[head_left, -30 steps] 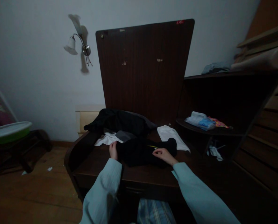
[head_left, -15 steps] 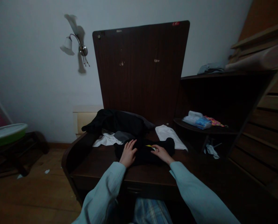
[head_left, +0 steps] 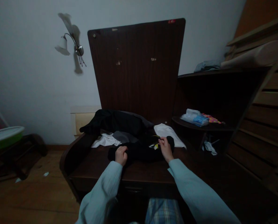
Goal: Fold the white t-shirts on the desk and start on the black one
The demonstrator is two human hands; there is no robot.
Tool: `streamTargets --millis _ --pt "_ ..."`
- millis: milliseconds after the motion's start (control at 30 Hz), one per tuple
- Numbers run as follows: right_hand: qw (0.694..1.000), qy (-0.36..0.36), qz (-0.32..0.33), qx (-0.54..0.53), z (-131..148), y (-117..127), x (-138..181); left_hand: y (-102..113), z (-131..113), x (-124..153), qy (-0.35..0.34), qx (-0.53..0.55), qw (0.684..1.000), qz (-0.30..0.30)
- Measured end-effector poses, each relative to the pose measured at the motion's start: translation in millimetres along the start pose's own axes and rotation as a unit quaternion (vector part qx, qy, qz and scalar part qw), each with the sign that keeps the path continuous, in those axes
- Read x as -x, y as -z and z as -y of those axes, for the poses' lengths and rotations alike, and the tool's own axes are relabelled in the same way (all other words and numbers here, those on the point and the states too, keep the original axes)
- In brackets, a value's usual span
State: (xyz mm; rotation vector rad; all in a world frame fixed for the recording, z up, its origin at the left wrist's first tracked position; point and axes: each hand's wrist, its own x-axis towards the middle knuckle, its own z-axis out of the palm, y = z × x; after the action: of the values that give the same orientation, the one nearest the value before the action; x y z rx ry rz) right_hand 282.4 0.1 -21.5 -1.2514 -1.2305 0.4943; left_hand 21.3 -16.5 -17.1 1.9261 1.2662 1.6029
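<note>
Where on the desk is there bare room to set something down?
Bare wood lies along the desk front, left of the left hand, and right of the right hand below the white cloth. The back is crowded by the dark clothes pile and black garment.

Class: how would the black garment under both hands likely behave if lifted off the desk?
The black garment lies bunched, so it would probably droop limply. The left hand gathers its cloth easily, suggesting lightness. Unlikely to roll.

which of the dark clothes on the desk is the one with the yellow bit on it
The black garment at the front, gripped by the left hand and right hand; a yellow patch shows beside the right hand. The dark pile behind is plain.
</note>
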Motion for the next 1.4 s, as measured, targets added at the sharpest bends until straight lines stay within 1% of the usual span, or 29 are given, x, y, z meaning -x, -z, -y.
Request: streamTargets --millis 100,167,233,300,433,500,567,633,700,733,800,867,900,967,1067,1133,1167,1200,1233,1333,1400 --pt "0.994 -0.004 -0.106 -0.008 2.4 7.1 -2.2 9.6 8.5 0.8 0.044 0.017 0.990 -0.135" --pt "0.989 -0.006 -0.147 -0.016 3.6 9.2 -1.9 15.3 13.6 2.1 0.060 0.000 0.976 -0.210" --pt "0.988 0.001 -0.153 -0.033 4.8 8.4 -0.3 18.7 15.9 3.8 0.063 -0.019 0.967 -0.246" --pt "0.988 0.020 -0.140 -0.063 5.7 5.9 1.5 19.6 14.4 5.2 0.057 -0.028 0.967 -0.248" --pt "0.988 0.074 -0.099 -0.089 2.5 0.4 2.3 16.7 4.6 4.1 0.045 0.003 0.975 -0.216" --pt "0.993 0.079 -0.047 -0.071 -3.4 -2.1 1.2 14.8 0.7 1.7 0.051 0.014 0.983 -0.173" --pt "0.997 0.067 0.034 -0.024 -11.5 -5.2 0.0 13.2 -0.8 -1.2 0.046 0.017 0.991 -0.128" --pt "0.991 0.058 0.109 0.054 -20.2 -8.7 -0.6 11.8 0.2 -3.6 0.033 0.032 0.995 -0.087" --pt "0.977 0.070 0.149 0.136 -27.1 -11.5 -0.6 10.4 2.9 -4.9 0.030 0.061 0.997 -0.041" --pt "0.970 0.081 0.152 0.169 -29.5 -12.2 -0.4 9.6 4.5 -4.9 0.036 0.073 0.997 -0.015" --pt "0.961 0.102 0.134 0.219 -31.7 -12.1 0.1 8.1 7.3 -4.4 0.056 0.081 0.995 0.032" --pt "0.953 0.111 0.105 0.262 -30.7 -10.2 0.7 7.1 8.7 -3.7 0.072 0.054 0.994 0.060" --pt "0.948 0.113 0.094 0.283 -29.2 -9.0 1.0 7.0 8.6 -3.5 0.072 0.033 0.995 0.064" --pt "0.935 0.115 0.087 0.323 -24.9 -6.7 1.6 7.8 7.4 -3.5 0.055 -0.005 0.997 0.053" --pt "0.918 0.123 0.103 0.363 -17.1 -4.2 2.5 11.8 5.6 -2.9 0.019 -0.024 1.000 0.007" --pt "0.914 0.126 0.124 0.366 -12.3 -3.0 3.4 15.5 5.9 -0.9 0.021 -0.023 0.999 -0.029" --pt "0.913 0.119 0.131 0.367 -10.2 -2.5 4.0 17.2 6.2 0.6 0.030 -0.019 0.999 -0.037" --pt "0.912 0.105 0.136 0.372 -8.2 -2.1 4.6 18.5 6.4 2.3 0.040 -0.012 0.999 -0.030" --pt "0.910 0.087 0.136 0.383 -6.3 -1.6 5.2 19.4 6.1 4.0 0.048 -0.006 0.999 -0.009" --pt "0.889 0.038 0.126 0.439 -0.4 -1.1 6.6 18.9 1.4 7.7 0.053 -0.010 0.995 0.083" --pt "0.875 0.020 0.131 0.466 4.0 -1.7 7.0 16.4 -3.7 8.8 0.071 -0.045 0.991 0.101"
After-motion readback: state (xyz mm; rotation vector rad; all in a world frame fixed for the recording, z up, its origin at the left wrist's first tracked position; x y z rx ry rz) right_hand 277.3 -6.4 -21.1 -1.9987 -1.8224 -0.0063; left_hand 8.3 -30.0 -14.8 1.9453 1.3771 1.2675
